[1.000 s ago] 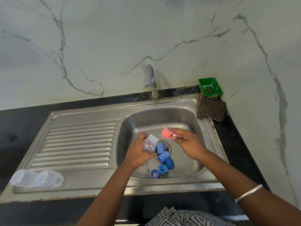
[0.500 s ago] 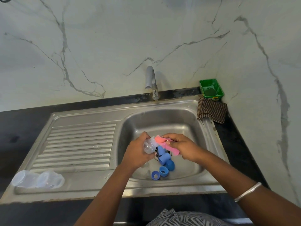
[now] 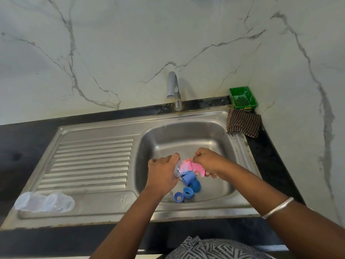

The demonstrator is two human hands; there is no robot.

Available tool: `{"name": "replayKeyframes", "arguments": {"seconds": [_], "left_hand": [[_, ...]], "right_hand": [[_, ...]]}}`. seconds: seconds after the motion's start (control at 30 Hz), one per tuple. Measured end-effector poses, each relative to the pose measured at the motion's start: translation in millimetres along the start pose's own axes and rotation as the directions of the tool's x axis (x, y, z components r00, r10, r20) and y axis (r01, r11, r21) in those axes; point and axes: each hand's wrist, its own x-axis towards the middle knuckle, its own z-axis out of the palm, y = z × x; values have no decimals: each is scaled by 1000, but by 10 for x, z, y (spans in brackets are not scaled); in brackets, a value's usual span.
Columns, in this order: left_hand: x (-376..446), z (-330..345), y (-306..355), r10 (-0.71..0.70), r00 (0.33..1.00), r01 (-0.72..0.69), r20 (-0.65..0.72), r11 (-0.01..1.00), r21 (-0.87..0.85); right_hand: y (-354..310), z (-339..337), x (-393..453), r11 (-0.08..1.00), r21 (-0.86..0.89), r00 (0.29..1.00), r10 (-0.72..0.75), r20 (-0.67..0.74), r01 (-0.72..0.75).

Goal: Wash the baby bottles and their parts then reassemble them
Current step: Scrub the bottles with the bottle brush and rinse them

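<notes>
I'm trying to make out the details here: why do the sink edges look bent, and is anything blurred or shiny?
Head view: the wide-angle lens bows the sink rim and counter edge; soft light gleams off the tap; the clear bottle part in the left hand and the pink sponge in the right hand look smeared.

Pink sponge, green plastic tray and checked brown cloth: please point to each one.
Pink sponge (image 3: pixel 197 167), head view, on its flat pink face.
Green plastic tray (image 3: pixel 252 95), head view, on its right wall.
Checked brown cloth (image 3: pixel 243 122), head view, at its middle.
</notes>
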Motion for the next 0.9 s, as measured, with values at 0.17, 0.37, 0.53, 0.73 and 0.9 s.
{"name": "replayKeyframes", "arguments": {"seconds": [0.17, 0.37, 0.53, 0.73, 0.9], "left_hand": [[7, 13, -3, 91, 995, -89, -51, 996, 32], [28, -110, -75, 4, 996, 20, 86, 959, -284], [17, -116, -222, 25, 994, 15, 104, 932, -363], [44, -171, -281, 124, 982, -78, 141, 951, -299], [51, -190, -328, 154, 975, -92, 162, 937, -338]], "right_hand": [[-53, -34, -23, 998, -25, 995, -52, 84, 54], [-97, -180, -13, 960, -94, 954, -246, 172, 264], [-46, -323, -43, 901, -232, 930, -361, 68, 366], [-124, -285, -80, 860, -322, 913, -405, 43, 397], [-313, 28, -23, 761, -466, 876, -478, 66, 451]]}}
